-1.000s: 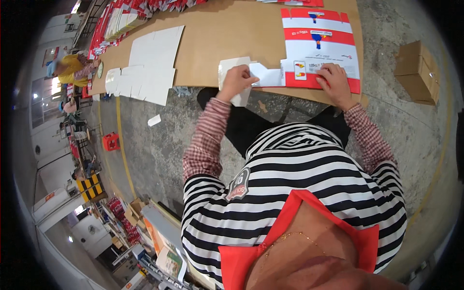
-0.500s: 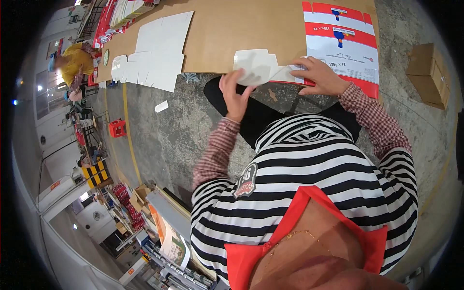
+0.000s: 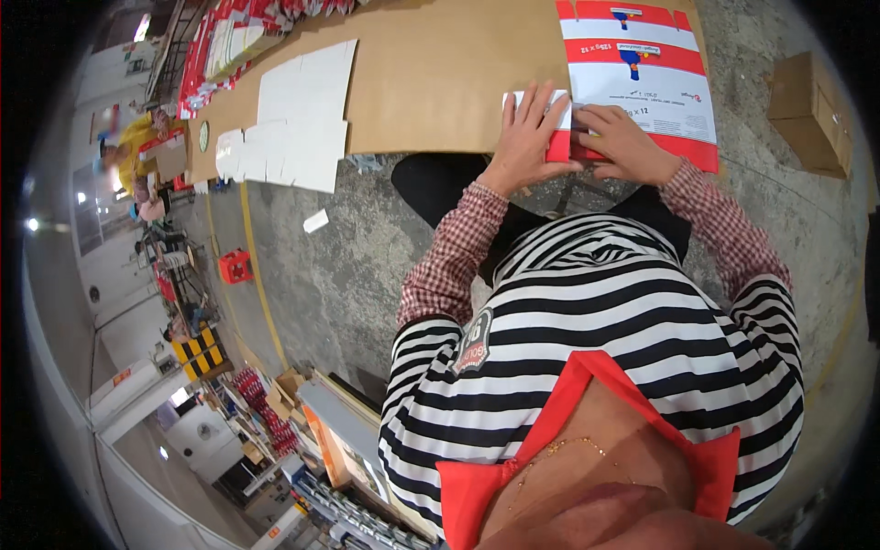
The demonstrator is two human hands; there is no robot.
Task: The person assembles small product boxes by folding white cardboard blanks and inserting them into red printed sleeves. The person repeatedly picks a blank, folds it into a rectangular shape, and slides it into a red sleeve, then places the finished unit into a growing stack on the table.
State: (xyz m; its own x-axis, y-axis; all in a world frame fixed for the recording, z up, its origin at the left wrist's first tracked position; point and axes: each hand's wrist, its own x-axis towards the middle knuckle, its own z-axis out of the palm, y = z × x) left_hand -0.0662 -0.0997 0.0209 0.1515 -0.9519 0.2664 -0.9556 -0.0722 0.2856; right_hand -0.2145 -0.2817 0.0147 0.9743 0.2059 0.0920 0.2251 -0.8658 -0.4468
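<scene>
A red-and-white printed carton blank (image 3: 559, 142) lies folded at the near edge of the table, mostly covered by my hands. Stretched over it is my left hand (image 3: 524, 147), its fingers pointing away from me and resting flat on the card. My right hand (image 3: 632, 147) has its fingers bent around the blank's right side; the fingertips are partly hidden. Just beyond and right of that hand lies a stack of flat printed cartons (image 3: 642, 87), red and white with a blue picture. Further left, plain white blanks (image 3: 302, 115) lie overlapping, their near corner past the table edge.
The brown table (image 3: 440, 82) runs along the far side. Red-and-white packages (image 3: 238, 46) are piled at its far left. A cardboard box (image 3: 807, 115) stands on the floor at right. A person in yellow (image 3: 142, 156) works at left, beyond a red stool (image 3: 236, 266).
The blank's white side was showing; now it is folded over with its printed face showing. My left hand has moved right onto it, close to my right hand.
</scene>
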